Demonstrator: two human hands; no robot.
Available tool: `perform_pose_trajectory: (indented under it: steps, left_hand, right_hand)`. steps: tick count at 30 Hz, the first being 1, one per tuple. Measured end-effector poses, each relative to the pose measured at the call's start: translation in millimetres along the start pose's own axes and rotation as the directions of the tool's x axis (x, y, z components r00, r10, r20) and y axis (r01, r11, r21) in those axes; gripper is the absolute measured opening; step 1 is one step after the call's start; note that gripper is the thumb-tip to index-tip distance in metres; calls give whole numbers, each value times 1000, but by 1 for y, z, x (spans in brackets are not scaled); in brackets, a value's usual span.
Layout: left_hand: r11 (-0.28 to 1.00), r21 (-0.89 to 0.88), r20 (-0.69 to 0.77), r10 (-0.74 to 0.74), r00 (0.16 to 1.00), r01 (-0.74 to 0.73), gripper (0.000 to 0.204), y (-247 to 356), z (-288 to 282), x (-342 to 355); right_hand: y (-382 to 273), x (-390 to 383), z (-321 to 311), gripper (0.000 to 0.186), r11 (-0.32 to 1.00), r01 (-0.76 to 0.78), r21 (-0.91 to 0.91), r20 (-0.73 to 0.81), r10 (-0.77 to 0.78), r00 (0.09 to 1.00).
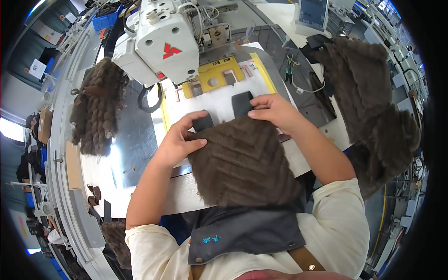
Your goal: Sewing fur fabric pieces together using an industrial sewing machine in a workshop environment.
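Observation:
A brown fur piece with a chevron pattern [240,165] lies across the front edge of the sewing table [116,168], two dark tabs [241,102] at its top. My left hand [186,137] grips its top-left corner beside the smaller-looking left tab, thumb on the fur. My right hand [270,112] holds the top-right corner at the other tab, fingers curled over it. Just beyond them is a white template board [219,102] with a yellow cut-out plate [213,74], partly under the white sewing machine head [154,46].
Fur pieces are heaped at the left [95,107] and right [359,88]. Green-handled snips [291,65] with a cord lie right of the template, a dark strap loop [151,100] left of it. A grey apron [245,235] covers my lap.

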State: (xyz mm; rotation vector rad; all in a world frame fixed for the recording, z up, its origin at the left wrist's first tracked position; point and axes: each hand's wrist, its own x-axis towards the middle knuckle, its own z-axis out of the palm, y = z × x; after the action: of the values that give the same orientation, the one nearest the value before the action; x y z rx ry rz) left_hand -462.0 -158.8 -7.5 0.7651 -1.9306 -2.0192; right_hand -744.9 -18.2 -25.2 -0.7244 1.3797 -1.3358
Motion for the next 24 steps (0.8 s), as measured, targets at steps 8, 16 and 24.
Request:
perform_pose_trajectory:
  steps: [8, 16, 24]
  left_hand:
    - [986, 161, -197, 83, 977, -51, 69, -8, -27, 37]
    - [769, 600, -553, 198, 809, 222, 50, -17, -33, 43]
    - [700, 691, -518, 306, 799, 181, 47, -15, -47, 81]
  right_hand:
    - [-10, 58, 16, 21, 949, 98, -301, 102, -70, 992]
    - [-30, 63, -20, 37, 377, 87, -922, -38, -314, 949]
    - [-24, 109, -50, 38, 362, -6, -932, -113, -276, 955]
